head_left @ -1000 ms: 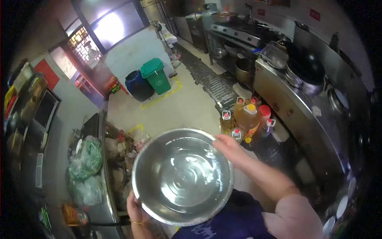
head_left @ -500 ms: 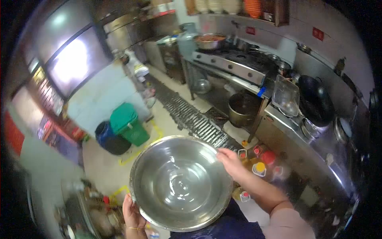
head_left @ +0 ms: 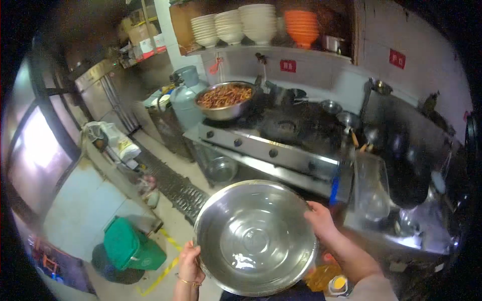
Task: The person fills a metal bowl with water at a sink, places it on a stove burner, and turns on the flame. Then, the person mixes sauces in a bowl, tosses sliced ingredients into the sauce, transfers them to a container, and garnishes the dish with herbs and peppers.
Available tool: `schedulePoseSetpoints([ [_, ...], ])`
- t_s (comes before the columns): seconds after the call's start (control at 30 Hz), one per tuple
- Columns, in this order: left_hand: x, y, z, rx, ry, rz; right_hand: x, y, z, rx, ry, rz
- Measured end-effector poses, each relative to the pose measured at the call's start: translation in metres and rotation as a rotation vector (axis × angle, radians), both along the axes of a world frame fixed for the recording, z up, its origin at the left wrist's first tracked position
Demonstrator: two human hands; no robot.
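A wide, shiny metal basin (head_left: pixel 256 241) is held in front of my body, tilted so that its bare inside faces me. My left hand (head_left: pixel 191 263) grips its rim at the lower left, thumb over the edge. On the right side of the rim, my right hand (head_left: pixel 321 220) is closed with its fingers hidden behind the metal. Beyond the basin stands a gas stove (head_left: pixel 271 145). A second metal basin (head_left: pixel 225 103), heaped with dried red chillies or similar reddish pieces, rests on the stove's left end.
A gas cylinder (head_left: pixel 188 100) stands left of the stove. A wok (head_left: pixel 409 173) and a clear plastic tub (head_left: pixel 371 185) are at right. A green bin (head_left: pixel 133 246) stands lower left, beside a floor drain grate (head_left: pixel 175 190). Oil jugs (head_left: pixel 324 278) sit below right. Stacked bowls (head_left: pixel 258 25) fill a shelf.
My view has moved forward, nearer the stove. The held basin has come along in both hands and now sits a little further right and lower in view.
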State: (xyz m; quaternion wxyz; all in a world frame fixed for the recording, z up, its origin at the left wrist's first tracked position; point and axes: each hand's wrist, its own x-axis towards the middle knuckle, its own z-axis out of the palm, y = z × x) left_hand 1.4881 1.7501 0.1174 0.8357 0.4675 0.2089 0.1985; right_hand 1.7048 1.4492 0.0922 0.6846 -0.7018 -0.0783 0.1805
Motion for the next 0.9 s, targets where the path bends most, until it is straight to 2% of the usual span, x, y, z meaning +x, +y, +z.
schedulePoseSetpoints([
  [0.07,0.079,0.027,-0.005,-0.076,0.021,-0.051,0.051,0.010,0.034,0.029,0.016,-0.025],
  [0.1,0.123,0.034,0.006,-0.077,0.031,-0.071,0.088,0.010,0.028,0.063,-0.052,-0.039],
  [0.13,0.165,0.040,0.015,-0.079,0.041,-0.090,0.119,0.010,0.044,-0.031,-0.033,-0.010],
  [0.2,0.242,0.055,0.014,-0.067,0.008,-0.140,0.166,0.021,0.072,-0.050,-0.020,-0.103],
  [0.3,0.361,0.080,-0.002,-0.043,-0.065,-0.223,0.241,0.029,0.078,-0.073,-0.016,-0.169],
  [0.4,0.471,0.099,-0.015,-0.046,-0.071,-0.342,0.302,0.034,0.069,-0.207,-0.067,-0.263],
  [0.43,0.506,0.102,-0.019,-0.029,-0.065,-0.368,0.323,0.034,0.068,-0.173,-0.031,-0.235],
  [0.47,0.535,0.104,-0.025,-0.014,-0.048,-0.383,0.345,0.032,0.061,-0.266,-0.058,-0.278],
  [0.5,0.563,0.104,-0.027,0.009,-0.035,-0.394,0.369,0.030,0.052,-0.238,-0.061,-0.297],
  [0.63,0.656,0.103,-0.027,0.096,0.004,-0.424,0.440,0.036,0.045,-0.197,-0.128,-0.415],
  [0.67,0.678,0.110,-0.040,0.131,0.017,-0.466,0.456,0.034,0.038,-0.173,-0.132,-0.429],
  [0.73,0.702,0.102,-0.028,0.085,0.021,-0.514,0.493,0.025,0.023,-0.340,-0.170,-0.467],
  [0.83,0.722,0.097,-0.036,-0.017,-0.003,-0.577,0.523,0.025,0.021,-0.419,-0.100,-0.507],
  [0.9,0.733,0.095,-0.045,-0.058,-0.027,-0.580,0.543,0.017,0.003,-0.435,-0.151,-0.528],
])
